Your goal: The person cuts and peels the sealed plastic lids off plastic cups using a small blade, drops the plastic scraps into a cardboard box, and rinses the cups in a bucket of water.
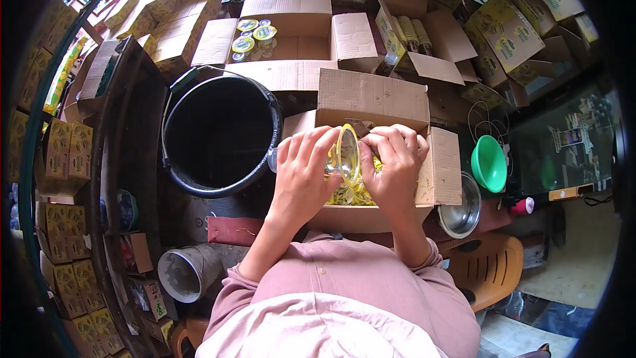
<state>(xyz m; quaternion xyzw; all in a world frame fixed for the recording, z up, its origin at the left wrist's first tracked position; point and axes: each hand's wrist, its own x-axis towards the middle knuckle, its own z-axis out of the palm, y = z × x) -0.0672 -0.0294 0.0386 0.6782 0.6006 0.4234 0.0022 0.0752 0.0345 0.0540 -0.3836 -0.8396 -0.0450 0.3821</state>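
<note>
Yellow cartons [69,149]: stacked at my far left.
Grey bucket [179,275]: tipped on its side, below and right of the cartons.
Black bucket [225,192]: upright, handle raised, left of the work area.
Open carton [305,36]: beyond the bucket; I see printed-lid cups [245,44] grouped in its left end.
Left hand [301,166]: closed around the clear plastic cup, knuckles up.
Clear plastic cup [348,156]: between both hands, on its side above the cardboard box, yellow rim facing right.
Cardboard box [374,96]: directly before me, flaps open, yellow-and-clear pieces [348,197] inside.
Right hand [394,162]: fingers bent, thumb at the cup's rim; I cannot tell whether it grips.
Steel bowl [459,209]: just right of the box.
Green bowl [490,162]: tilted, beside the steel bowl.
</note>
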